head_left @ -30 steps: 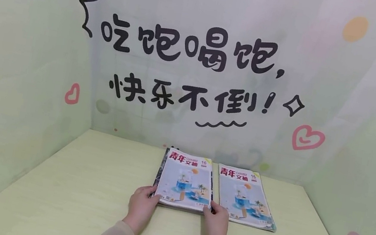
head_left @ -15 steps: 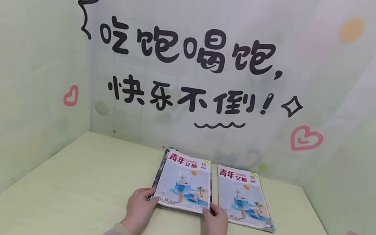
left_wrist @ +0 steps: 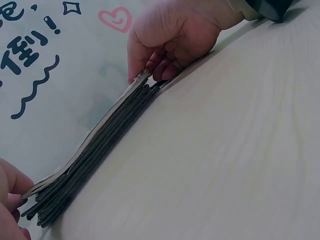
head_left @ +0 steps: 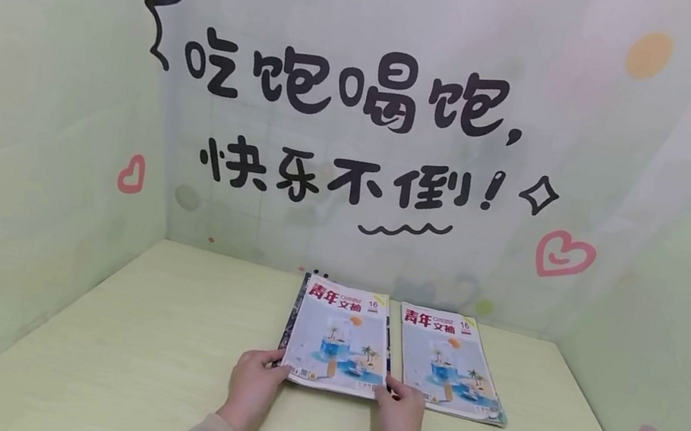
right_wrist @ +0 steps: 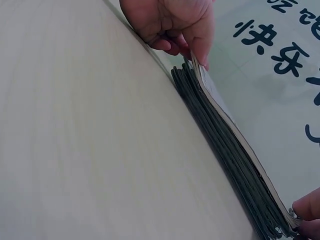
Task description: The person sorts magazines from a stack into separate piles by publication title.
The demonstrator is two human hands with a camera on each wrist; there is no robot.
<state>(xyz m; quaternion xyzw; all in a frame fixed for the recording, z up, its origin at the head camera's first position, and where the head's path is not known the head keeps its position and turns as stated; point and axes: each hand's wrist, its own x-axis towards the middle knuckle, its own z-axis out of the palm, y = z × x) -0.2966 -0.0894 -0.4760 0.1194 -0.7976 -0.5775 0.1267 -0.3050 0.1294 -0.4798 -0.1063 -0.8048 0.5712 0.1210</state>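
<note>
Magazine stack (right_wrist: 225, 142), hands (right_wrist: 172, 22) at both ends

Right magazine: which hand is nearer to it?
Right. The right hand is by the near left corner of the right magazine; the left hand is farther off, pinching the other magazine.

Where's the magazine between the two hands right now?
Lower middle of the head view: the held magazine sits atop a dark stack, left of the other magazine.
</note>
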